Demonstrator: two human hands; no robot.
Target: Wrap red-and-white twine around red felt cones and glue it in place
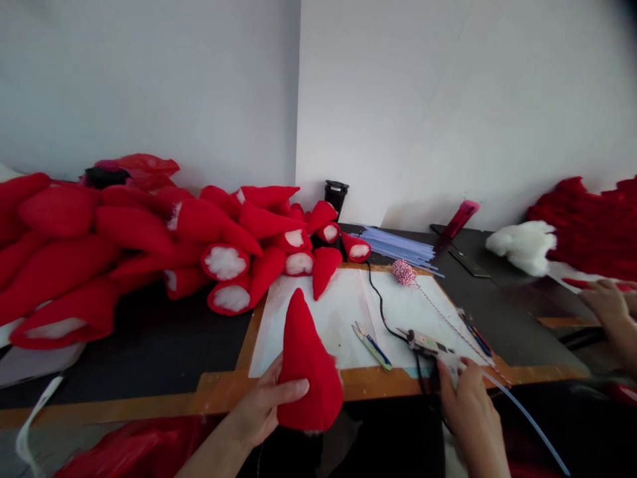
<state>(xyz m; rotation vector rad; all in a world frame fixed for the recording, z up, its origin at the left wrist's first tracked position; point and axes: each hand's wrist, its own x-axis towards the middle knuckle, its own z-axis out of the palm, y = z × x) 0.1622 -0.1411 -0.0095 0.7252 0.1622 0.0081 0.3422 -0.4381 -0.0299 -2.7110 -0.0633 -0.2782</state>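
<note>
Near the table's front edge, my left hand (271, 401) is closed round a red stuffed cone (309, 365), its thumb across the front and the tip pointing up. To the right, my right hand (470, 405) grips a glue gun (430, 345) by its handle, the nozzle pointing left over the white sheet (323, 325). A long translucent glue stick (527, 418) trails from the back of the gun. Between the two hands lie small snips (372, 346) with a blue and green handle.
Many red stuffed cones (134, 226) are piled at left. A twine ball (403, 272), more glue sticks (398, 245), a phone (469, 263) and white stuffing (525, 245) lie behind. Another person's hands (610, 305) are at far right. A black cord (382, 309) crosses the sheet.
</note>
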